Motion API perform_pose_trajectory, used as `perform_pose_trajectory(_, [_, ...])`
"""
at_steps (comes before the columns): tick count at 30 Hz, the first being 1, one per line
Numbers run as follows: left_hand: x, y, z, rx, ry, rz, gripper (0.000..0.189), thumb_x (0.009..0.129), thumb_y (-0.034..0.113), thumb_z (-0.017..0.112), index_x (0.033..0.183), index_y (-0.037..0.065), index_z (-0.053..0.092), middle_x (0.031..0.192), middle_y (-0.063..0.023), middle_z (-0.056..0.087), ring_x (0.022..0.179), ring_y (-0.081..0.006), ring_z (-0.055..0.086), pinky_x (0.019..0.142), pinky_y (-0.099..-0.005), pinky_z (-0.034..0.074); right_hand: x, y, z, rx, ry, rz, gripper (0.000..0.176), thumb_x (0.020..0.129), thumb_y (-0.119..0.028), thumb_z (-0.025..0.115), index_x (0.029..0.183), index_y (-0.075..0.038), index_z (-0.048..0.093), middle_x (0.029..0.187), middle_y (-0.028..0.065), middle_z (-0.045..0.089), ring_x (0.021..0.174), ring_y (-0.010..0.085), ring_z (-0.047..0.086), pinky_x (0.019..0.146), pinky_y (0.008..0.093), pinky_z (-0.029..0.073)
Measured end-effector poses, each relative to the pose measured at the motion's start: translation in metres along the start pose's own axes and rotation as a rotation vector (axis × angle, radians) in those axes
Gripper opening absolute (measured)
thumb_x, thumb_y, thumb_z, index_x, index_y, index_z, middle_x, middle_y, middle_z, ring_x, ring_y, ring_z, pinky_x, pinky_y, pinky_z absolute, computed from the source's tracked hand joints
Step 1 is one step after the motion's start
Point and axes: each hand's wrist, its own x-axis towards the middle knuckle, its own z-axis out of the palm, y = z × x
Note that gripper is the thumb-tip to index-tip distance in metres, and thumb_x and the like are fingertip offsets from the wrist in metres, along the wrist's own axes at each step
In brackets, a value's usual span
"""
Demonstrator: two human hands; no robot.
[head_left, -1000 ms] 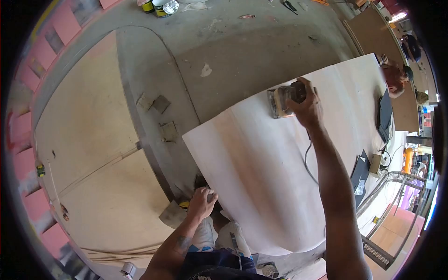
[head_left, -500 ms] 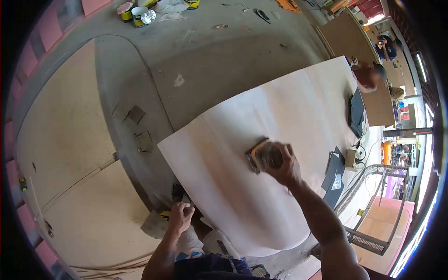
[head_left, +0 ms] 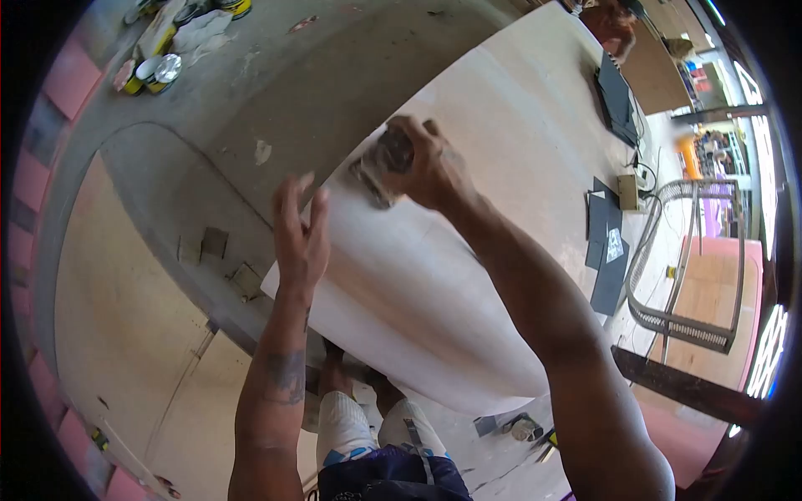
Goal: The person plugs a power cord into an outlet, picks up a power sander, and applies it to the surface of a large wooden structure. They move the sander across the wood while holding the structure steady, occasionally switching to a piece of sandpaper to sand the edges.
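head view: right hand (head_left: 428, 171) grips sander (head_left: 378, 169) on white board (head_left: 468, 275).

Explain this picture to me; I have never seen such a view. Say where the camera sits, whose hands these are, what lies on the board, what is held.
The camera is worn on a person's head and looks down; its round lens bends the edges. The two bare arms are that person's own. The right hand grips a small sander set on a big pale board. The left hand is open, fingers spread, over the board's near edge; whether it touches is unclear. Farther along the board lie dark sheets and a small box with cables. Paint cans stand on the floor beyond. Another person is at the far end.
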Motion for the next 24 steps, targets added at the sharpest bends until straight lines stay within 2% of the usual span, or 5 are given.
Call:
perform_pose_trajectory(4, [0.032,0.084,0.064,-0.233,-0.13,0.41,0.053,0.093,0.024,0.077,0.134,-0.005,0.059,0.121,-0.0237,0.066,0.117,-0.0391,0.063,0.099,-0.0448,0.052,-0.077,0.022,-0.016,-0.008,-0.114,0.089,0.073,0.075,-0.035,0.089,0.14,-0.018,0.059,0.129,0.0185,0.062,0.114,0.0414,0.067,0.093,0.0504,0.058])
perform_pose_trajectory(5, [0.02,0.093,0.079,-0.192,-0.307,0.407,0.057,0.095,0.026,0.078,0.14,-0.002,0.057,0.143,-0.0224,0.058,0.13,-0.0364,0.059,0.114,-0.0481,0.044,-0.103,0.039,-0.015,-0.081,-0.129,0.032,0.073,0.078,-0.037,0.088,0.141,-0.017,0.058,0.13,0.0188,0.061,0.117,0.0411,0.066,0.093,0.0509,0.057])
perform_pose_trajectory(8, [-0.042,0.09,0.145,-0.056,-0.568,0.669,0.059,0.091,0.06,0.073,0.108,0.004,0.077,0.108,-0.0209,0.075,0.116,-0.0401,0.067,0.109,-0.0555,0.045,-0.183,0.079,-0.013,-0.132,-0.192,-0.024,0.069,0.086,-0.037,0.082,0.144,-0.013,0.056,0.136,0.0181,0.06,0.127,0.0373,0.061,0.099,0.0496,0.054])
perform_pose_trajectory(11, [-0.089,0.1,0.149,0.062,-0.634,0.603,0.04,0.093,0.05,0.072,0.083,0.011,0.077,0.098,-0.0059,0.076,0.112,-0.0251,0.066,0.099,-0.0428,0.049,-0.217,0.076,-0.016,-0.05,-0.216,0.022,0.063,0.09,-0.036,0.077,0.145,-0.011,0.056,0.142,0.0187,0.059,0.131,0.0336,0.059,0.105,0.0478,0.05])
perform_pose_trajectory(24, [-0.069,0.106,0.154,0.025,-0.615,0.491,0.02,0.085,0.029,0.078,0.077,0.012,0.073,0.087,-0.0028,0.074,0.094,-0.0216,0.068,0.084,-0.0424,0.049,-0.204,0.061,-0.017,0.079,-0.151,0.302,0.065,0.088,-0.034,0.077,0.143,-0.01,0.055,0.138,0.0192,0.059,0.126,0.0358,0.058,0.103,0.0491,0.048])
